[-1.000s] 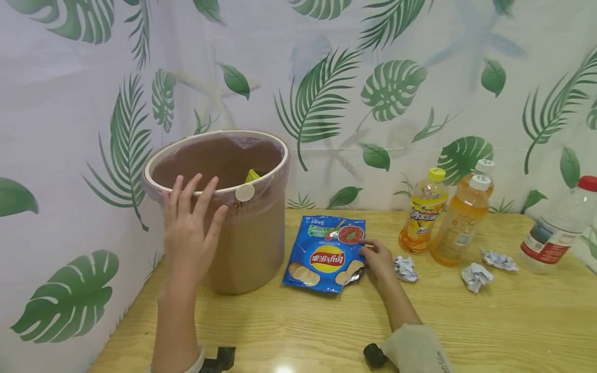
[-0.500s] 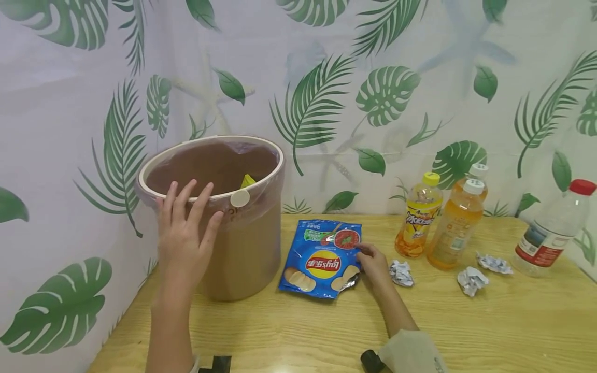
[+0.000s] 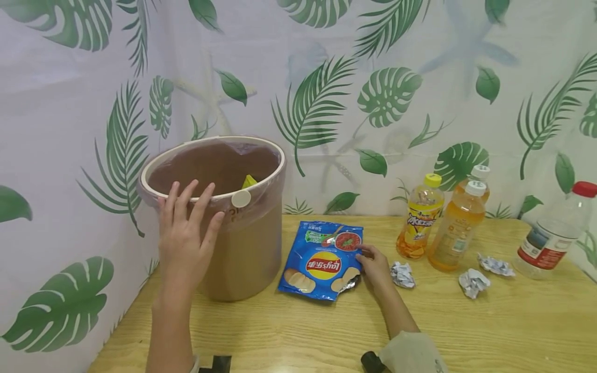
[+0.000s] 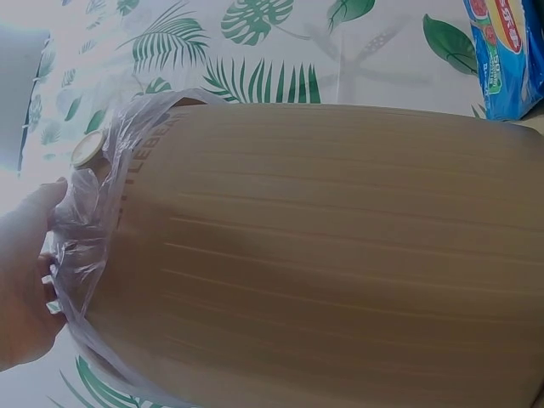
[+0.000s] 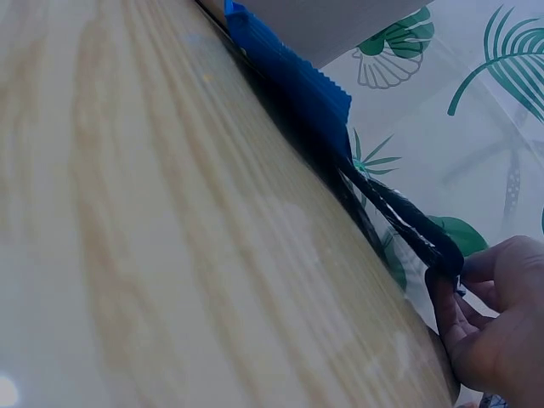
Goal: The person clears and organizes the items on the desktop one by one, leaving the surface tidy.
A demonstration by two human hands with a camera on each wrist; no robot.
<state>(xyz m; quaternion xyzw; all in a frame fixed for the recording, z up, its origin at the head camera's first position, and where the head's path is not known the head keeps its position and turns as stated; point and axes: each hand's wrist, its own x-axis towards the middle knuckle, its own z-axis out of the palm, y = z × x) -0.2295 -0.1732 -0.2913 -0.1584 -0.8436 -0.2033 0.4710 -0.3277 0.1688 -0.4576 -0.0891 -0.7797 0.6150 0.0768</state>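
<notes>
A brown trash bin [image 3: 244,254] with a cream rim and a clear plastic liner stands on the left of the table. My left hand [image 3: 184,233] rests at its near rim, fingers straight and spread; in the left wrist view that hand [image 4: 25,272] lies against the crumpled liner [image 4: 85,246]. A blue Lay's chip bag [image 3: 322,259], torn at one corner, lies beside the bin. My right hand [image 3: 375,267] pinches the bag's right edge between thumb and fingers; in the right wrist view the bag [image 5: 293,85] is seen edge-on above the table.
Something yellow [image 3: 249,181] shows inside the bin. Several crumpled paper balls [image 3: 474,283] lie right of my right hand. Behind them stand a yellow-capped bottle [image 3: 420,217], two white-capped bottles [image 3: 459,223] and a red-capped bottle [image 3: 552,233]. A leaf-patterned sheet [image 3: 326,31] backs the table.
The view has shifted slightly, so everything sits a little lower than a second ago. Both hands keep their places on the bin and the chip bag.
</notes>
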